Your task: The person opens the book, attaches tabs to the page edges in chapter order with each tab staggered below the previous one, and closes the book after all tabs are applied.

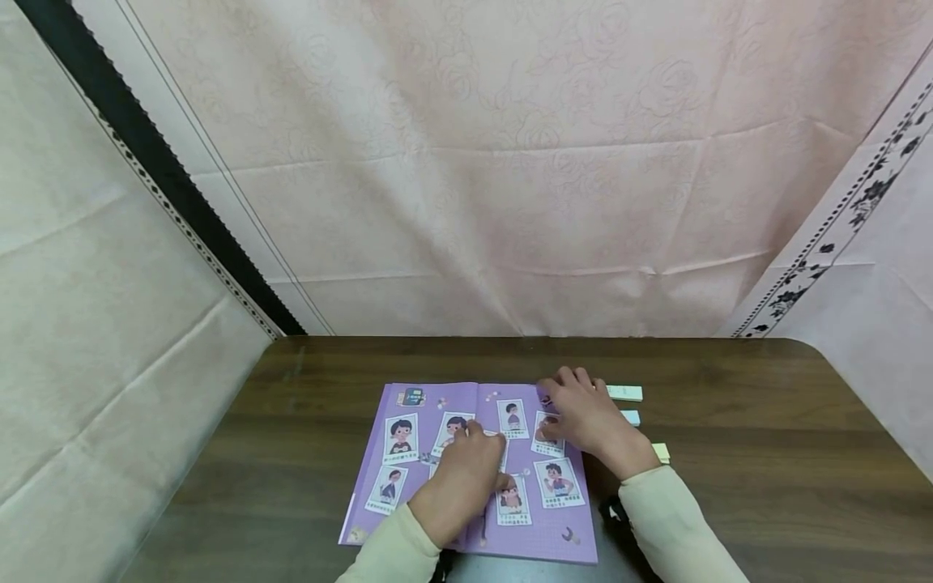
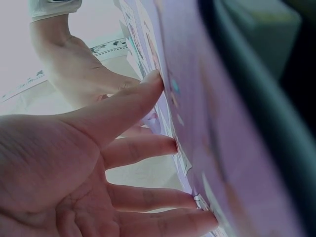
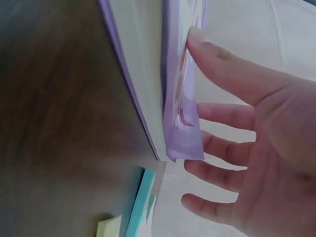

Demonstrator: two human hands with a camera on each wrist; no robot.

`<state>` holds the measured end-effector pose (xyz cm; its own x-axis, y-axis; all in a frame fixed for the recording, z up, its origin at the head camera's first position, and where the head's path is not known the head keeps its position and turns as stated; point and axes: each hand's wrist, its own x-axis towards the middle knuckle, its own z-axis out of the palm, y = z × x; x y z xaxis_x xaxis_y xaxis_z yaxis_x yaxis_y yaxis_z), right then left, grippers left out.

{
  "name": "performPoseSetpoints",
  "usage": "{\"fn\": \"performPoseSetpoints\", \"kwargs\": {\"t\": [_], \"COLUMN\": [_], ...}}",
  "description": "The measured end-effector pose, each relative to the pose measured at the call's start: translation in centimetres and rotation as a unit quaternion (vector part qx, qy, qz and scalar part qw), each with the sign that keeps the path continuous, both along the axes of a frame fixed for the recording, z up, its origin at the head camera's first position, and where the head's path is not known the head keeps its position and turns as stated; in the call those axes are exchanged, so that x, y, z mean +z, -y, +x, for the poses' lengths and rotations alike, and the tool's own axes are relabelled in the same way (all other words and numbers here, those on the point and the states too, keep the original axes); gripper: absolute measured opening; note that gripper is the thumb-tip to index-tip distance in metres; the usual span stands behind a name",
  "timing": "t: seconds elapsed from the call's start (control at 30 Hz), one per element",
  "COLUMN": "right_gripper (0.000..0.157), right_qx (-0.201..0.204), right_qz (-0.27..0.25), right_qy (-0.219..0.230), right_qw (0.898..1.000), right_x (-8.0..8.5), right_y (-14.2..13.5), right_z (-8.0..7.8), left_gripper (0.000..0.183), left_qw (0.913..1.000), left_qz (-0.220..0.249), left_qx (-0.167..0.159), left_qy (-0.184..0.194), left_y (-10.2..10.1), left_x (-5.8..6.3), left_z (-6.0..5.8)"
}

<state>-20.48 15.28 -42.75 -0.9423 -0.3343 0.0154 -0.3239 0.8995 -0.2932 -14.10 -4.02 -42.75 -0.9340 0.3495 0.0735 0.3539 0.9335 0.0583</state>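
Note:
An open purple book (image 1: 528, 541) lies on the wooden table, its pages printed with cartoon figures in photo-like frames. My left hand (image 1: 466, 478) rests its fingertips on the pages around the middle fold, fingers long and spread in the left wrist view. At the upper right corner of the right page is my right hand (image 1: 589, 414). In the right wrist view its thumb (image 3: 197, 37) touches the printed face of the page, while the other fingers extend around the corner. There the page edge (image 3: 185, 148) shows slightly bent, standing out from the thick block of pages.
Right of the book lie several small pads: a green one (image 1: 625, 393), a blue one (image 1: 631, 418) and a yellow one (image 1: 662, 453), partly behind my right forearm. The brown table (image 1: 240, 486) meets a pale cloth wall (image 1: 510, 243) at its far edge.

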Motion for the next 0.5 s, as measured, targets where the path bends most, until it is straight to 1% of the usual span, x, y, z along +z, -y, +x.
{"fn": "performPoseSetpoints", "kwargs": {"t": [0.07,0.13,0.17,0.2,0.23,0.27,0.3,0.37,0.4,0.47,0.5], "right_gripper": [0.064,0.063,0.063,0.065,0.067,0.070,0.072,0.073,0.072,0.066,0.062], "right_qx": [-0.009,-0.025,-0.036,-0.049,-0.061,-0.074,-0.089,-0.115,-0.126,-0.142,-0.147], "right_qz": [-0.027,-0.091,-0.132,-0.176,-0.222,-0.274,-0.325,-0.408,-0.446,-0.506,-0.524], "right_qy": [0.000,0.016,0.027,0.040,0.056,0.079,0.101,0.145,0.168,0.211,0.226], "right_qw": [1.000,0.995,0.990,0.982,0.971,0.956,0.936,0.894,0.870,0.824,0.808], "right_x": [0.2,0.3,0.3,0.2,0.2,0.1,-0.1,-0.5,-0.7,-1.2,-1.4], "right_y": [-0.2,-0.4,-0.5,-0.5,-0.6,-0.6,-0.5,-0.3,-0.1,0.3,0.4], "right_z": [0.0,0.0,0.0,0.1,0.3,0.5,0.7,1.4,1.8,2.6,3.0], "left_gripper": [0.045,0.046,0.047,0.047,0.047,0.047,0.047,0.046,0.045,0.045,0.045], "left_qw": [1.0000,1.0000,1.0000,1.0000,1.0000,0.9999,0.9999,0.9998,0.9998,0.9999,0.9999], "left_qz": [0.001,0.003,0.003,0.004,0.007,0.009,0.009,0.011,0.012,0.012,0.013], "left_qx": [0.001,0.003,0.004,0.004,0.004,0.003,0.002,0.000,-0.002,-0.003,-0.002], "left_qy": [0.000,0.000,-0.001,-0.003,-0.004,-0.006,-0.009,-0.015,-0.015,-0.011,-0.006], "left_y": [-0.1,-0.1,-0.1,-0.1,-0.1,-0.1,0.0,0.1,0.1,0.1,0.1], "left_x": [0.1,0.2,0.2,0.2,0.2,0.2,0.2,0.2,0.2,0.2,0.2], "left_z": [0.0,0.1,0.1,0.1,0.1,0.1,0.2,0.2,0.3,0.4,0.4]}}
